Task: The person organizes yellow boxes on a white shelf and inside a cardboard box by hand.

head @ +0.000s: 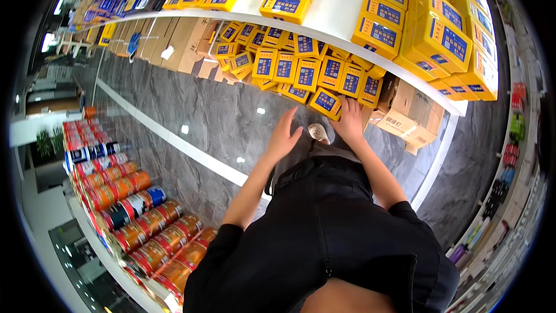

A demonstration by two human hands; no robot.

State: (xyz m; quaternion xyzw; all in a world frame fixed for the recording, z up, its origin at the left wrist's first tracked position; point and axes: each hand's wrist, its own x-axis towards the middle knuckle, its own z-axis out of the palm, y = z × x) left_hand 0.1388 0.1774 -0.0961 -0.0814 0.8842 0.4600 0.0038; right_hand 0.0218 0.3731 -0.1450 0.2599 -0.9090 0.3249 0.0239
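My right hand (350, 119) touches the right end of a small yellow box with a blue label (325, 103), at the near edge of a heap of like boxes (284, 67). Whether its fingers grip the box cannot be told. To the left, my left hand (284, 134) is held above the floor with thumb and fingers apart and nothing between them. The heap lies below the edge of a white shelf (330, 34). Larger yellow packs (447, 39) and rows of yellow boxes (286, 4) stand on that shelf.
An open cardboard carton (410, 115) sits on the floor right of the heap. More cartons (173, 41) line the space under the shelf at left. Rows of orange and red cans (152, 226) stand on a display at lower left. Stocked shelving (510, 152) curves along the right.
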